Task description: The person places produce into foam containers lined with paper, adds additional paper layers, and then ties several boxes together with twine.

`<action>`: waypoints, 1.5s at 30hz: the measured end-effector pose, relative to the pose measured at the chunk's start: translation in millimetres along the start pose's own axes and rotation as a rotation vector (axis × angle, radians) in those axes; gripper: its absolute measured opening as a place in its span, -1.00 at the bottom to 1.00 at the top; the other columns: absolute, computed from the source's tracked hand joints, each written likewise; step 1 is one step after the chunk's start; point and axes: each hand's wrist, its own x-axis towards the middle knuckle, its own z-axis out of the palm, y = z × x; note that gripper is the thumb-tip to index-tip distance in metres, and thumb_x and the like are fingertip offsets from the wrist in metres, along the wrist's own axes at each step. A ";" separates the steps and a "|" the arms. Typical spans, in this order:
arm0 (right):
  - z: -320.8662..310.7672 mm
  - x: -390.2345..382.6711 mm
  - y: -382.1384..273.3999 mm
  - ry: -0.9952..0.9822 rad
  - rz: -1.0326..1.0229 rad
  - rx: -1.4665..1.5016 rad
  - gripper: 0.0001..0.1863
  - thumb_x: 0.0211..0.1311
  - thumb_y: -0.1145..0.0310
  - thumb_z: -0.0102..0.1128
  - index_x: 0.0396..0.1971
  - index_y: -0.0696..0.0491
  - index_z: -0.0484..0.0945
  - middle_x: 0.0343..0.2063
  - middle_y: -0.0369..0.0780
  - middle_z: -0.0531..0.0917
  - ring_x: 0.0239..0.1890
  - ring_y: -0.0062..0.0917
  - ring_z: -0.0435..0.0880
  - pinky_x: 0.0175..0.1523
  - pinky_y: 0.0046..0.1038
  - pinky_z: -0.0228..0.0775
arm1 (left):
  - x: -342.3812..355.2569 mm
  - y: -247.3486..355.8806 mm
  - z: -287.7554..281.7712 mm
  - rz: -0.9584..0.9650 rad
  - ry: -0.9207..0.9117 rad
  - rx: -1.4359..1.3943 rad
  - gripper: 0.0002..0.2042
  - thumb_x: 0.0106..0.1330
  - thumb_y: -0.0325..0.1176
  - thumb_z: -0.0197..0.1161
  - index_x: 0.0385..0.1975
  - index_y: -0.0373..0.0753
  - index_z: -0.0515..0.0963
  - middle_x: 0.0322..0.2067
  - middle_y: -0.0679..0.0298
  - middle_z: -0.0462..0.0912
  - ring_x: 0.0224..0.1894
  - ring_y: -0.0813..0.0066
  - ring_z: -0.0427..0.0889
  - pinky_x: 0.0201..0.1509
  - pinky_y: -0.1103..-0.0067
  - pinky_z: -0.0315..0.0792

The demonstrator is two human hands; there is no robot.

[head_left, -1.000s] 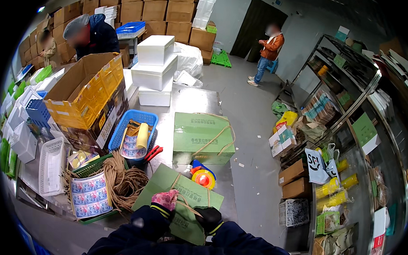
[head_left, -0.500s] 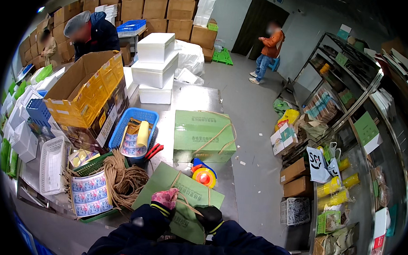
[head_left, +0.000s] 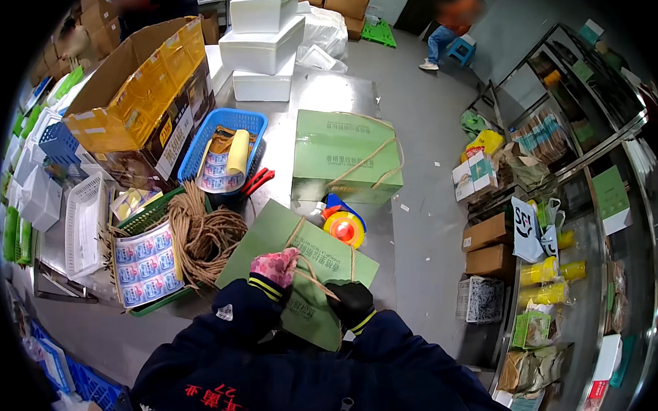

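A green cardboard box (head_left: 328, 258) lies tilted at the table's front edge, close to my body. Twine cord (head_left: 312, 277) runs across it. My left hand (head_left: 274, 267), in a pink patterned glove, is closed around the cord on the box's left part. In a black glove, my right hand (head_left: 350, 300) grips the cord's other stretch to the right, its fingertips partly hidden. Beyond stands a second green box (head_left: 346, 151) with a twine handle. Between the two boxes sits a tape dispenser (head_left: 344, 226) with an orange-yellow roll.
At left, a green basket (head_left: 152, 220) holds coiled twine (head_left: 203, 240) and a sticker sheet (head_left: 149, 265). A blue basket (head_left: 203, 145), red-handled pliers (head_left: 259, 180), a large carton (head_left: 145, 117) and stacked foam boxes (head_left: 261, 44) stand farther back. Shelves (head_left: 594, 188) line the right; two people are behind.
My view has tipped downward, so the table's contents sit higher in the picture. Both hands stay on the cord, with little visible shift against the box.
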 end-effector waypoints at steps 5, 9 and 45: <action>-28.6 26.6 14.3 -0.199 0.322 0.705 -0.65 -0.03 0.32 0.24 -0.17 0.04 0.51 -0.48 -0.19 0.56 -0.38 -0.43 0.56 -0.23 -0.48 0.40 | 0.8 6.8 -9.0 -0.012 -0.008 -0.017 -0.83 0.11 -0.33 0.12 -0.29 -0.06 0.52 -0.54 0.19 0.59 -0.46 0.18 0.57 -0.39 0.36 0.44; -52.1 84.1 107.9 0.194 0.369 0.770 -0.46 -0.11 0.24 0.34 -0.05 0.02 0.43 -0.37 -0.26 0.56 -0.33 -0.54 0.54 -0.17 -0.51 0.41 | 2.8 12.1 -14.8 -0.022 0.024 0.023 -0.82 0.07 -0.40 0.15 -0.30 -0.11 0.53 -0.54 0.17 0.59 -0.47 0.21 0.59 -0.39 0.41 0.46; -158.6 384.1 211.0 -0.099 0.547 0.947 -0.71 -0.06 0.51 0.20 -0.23 0.09 0.56 -0.58 -0.33 0.49 -0.57 -0.64 0.44 -0.41 -0.42 0.55 | -7.0 0.4 4.0 -0.175 0.216 0.177 -0.81 0.00 -0.48 0.12 -0.35 -0.21 0.53 -0.53 0.19 0.59 -0.47 0.18 0.57 -0.41 0.43 0.45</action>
